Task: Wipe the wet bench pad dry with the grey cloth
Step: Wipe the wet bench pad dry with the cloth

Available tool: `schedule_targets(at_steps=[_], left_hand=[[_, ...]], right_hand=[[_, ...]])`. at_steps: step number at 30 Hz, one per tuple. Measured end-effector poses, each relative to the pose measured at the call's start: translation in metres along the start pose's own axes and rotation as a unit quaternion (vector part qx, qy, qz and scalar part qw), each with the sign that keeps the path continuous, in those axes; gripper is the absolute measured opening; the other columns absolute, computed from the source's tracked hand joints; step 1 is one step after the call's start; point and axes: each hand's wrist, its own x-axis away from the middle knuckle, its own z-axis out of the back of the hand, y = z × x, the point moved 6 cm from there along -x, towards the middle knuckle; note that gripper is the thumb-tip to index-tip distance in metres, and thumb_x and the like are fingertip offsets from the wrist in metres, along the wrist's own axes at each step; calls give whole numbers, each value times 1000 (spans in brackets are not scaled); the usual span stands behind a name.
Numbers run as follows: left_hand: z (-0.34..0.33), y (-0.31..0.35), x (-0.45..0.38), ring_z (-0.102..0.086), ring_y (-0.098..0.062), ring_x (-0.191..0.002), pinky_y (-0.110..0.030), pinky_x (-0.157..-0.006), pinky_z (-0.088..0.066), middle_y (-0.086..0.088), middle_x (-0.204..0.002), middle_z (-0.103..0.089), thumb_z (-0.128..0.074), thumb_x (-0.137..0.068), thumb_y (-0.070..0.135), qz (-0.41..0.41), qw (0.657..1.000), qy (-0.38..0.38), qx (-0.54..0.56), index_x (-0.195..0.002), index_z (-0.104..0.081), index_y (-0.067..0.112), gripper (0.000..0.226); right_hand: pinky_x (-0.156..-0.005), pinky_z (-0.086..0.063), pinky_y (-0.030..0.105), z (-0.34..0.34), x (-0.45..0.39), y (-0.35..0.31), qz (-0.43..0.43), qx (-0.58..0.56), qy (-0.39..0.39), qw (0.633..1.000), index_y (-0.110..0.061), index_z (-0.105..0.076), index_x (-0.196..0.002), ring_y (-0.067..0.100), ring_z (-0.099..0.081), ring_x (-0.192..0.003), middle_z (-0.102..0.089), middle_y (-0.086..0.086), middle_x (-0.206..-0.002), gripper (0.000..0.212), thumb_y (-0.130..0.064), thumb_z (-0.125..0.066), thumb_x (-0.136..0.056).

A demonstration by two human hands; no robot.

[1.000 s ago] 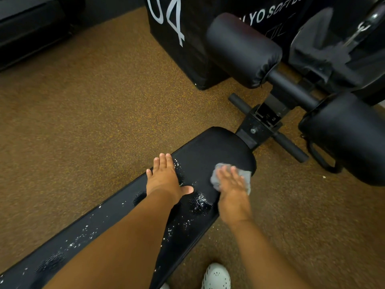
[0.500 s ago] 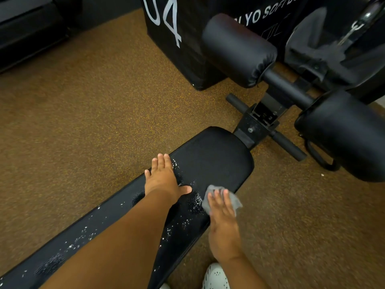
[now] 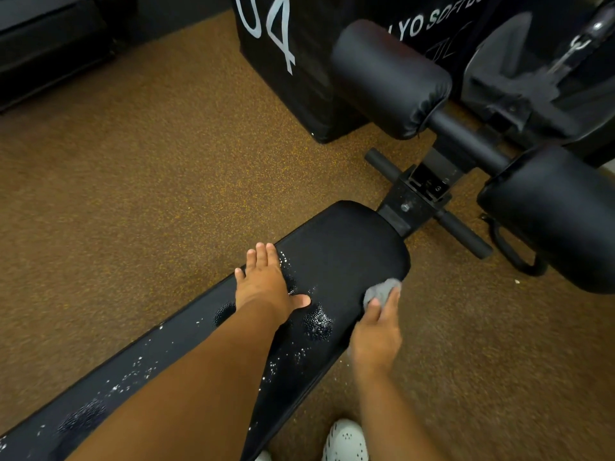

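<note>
Brown gym floor, wet black pad running lower left to upper right, left hand flat on it with fingers straight, right hand pressing grey cloth at its right edge, fingers extended.

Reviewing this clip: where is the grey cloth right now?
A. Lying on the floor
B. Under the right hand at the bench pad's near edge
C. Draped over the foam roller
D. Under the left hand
B: the right hand presses the grey cloth against the bench pad edge; the left hand lies flat and bare.
</note>
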Motion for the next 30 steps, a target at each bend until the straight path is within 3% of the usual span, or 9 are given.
schedule_targets(at_steps=[3,8,11,14,17,20,24,27,30], left_hand=[[0,0,1,14,-23,-145,-46,-117,-3,-5,-158,17,-68,-71,63,0,1000,-3,-1,-149,16,12,125],[2,2,1,14,-23,-145,-46,-117,-3,-5,-158,18,-67,-72,62,0,1000,-7,-4,-148,16,11,124],[2,3,2,15,-23,-145,-46,-117,-2,-5,-157,18,-67,-73,61,1,1000,-7,-4,-148,17,11,123],[2,3,2,15,-24,-145,-46,-117,-2,-6,-157,19,-66,-73,61,3,1000,-10,-9,-148,18,11,123],[2,3,1,15,-24,-145,-47,-118,-3,-6,-157,19,-67,-73,60,4,1000,-16,-11,-148,18,11,123],[1,3,0,15,-25,-145,-47,-118,-3,-6,-157,19,-67,-74,60,9,1000,-18,-14,-148,18,10,123],[0,3,-1,15,-26,-145,-47,-118,-2,-7,-157,19,-66,-75,59,15,1000,-17,-19,-147,19,10,122],[0,4,-3,15,-25,-145,-47,-117,-2,-7,-157,18,-68,-75,57,22,1000,-12,-14,-148,18,10,122],[0,4,-3,16,-24,-145,-47,-117,-1,-6,-157,19,-68,-75,56,23,1000,-14,-7,-147,18,10,122]], right_hand=[[-105,-30,31,-3,25,13,-18,-50,-10,999,-28,-25,-148,29,-44,-127,-45,12,-143,48,-29,-36,-101],[-104,-29,29,9,-49,-8,-38,-88,31,995,-29,-32,-146,26,-43,-128,-45,7,-142,45,-29,-38,-101],[-108,-29,33,14,-95,-43,25,20,-4,999,-27,-36,-143,28,-42,-130,-45,9,-143,43,-27,-38,-100],[-107,-33,41,4,-120,-79,88,161,-50,982,-27,-40,-140,33,-46,-125,-51,13,-137,40,-30,-36,-100],[-100,-34,38,-14,-127,-110,141,193,-90,967,-24,-47,-134,32,-47,-121,-53,13,-131,35,-27,-33,-102],[-100,-33,36,-38,-126,-134,211,262,-110,935,-16,-43,-135,32,-45,-124,-51,14,-134,36,-23,-30,-102],[-95,-35,38,-78,-115,-162,301,336,-122,884,-17,-56,-119,31,-51,-114,-59,12,-121,29,-23,-34,-100],[-88,-23,40,-116,-74,-176,407,422,-186,788,-20,-60,-101,28,-54,-107,-64,7,-107,25,-22,-36,-98],[-104,-22,40,-135,-50,-167,466,405,-279,736,-20,-55,-103,29,-50,-113,-62,8,-113,21,-24,-35,-99]])
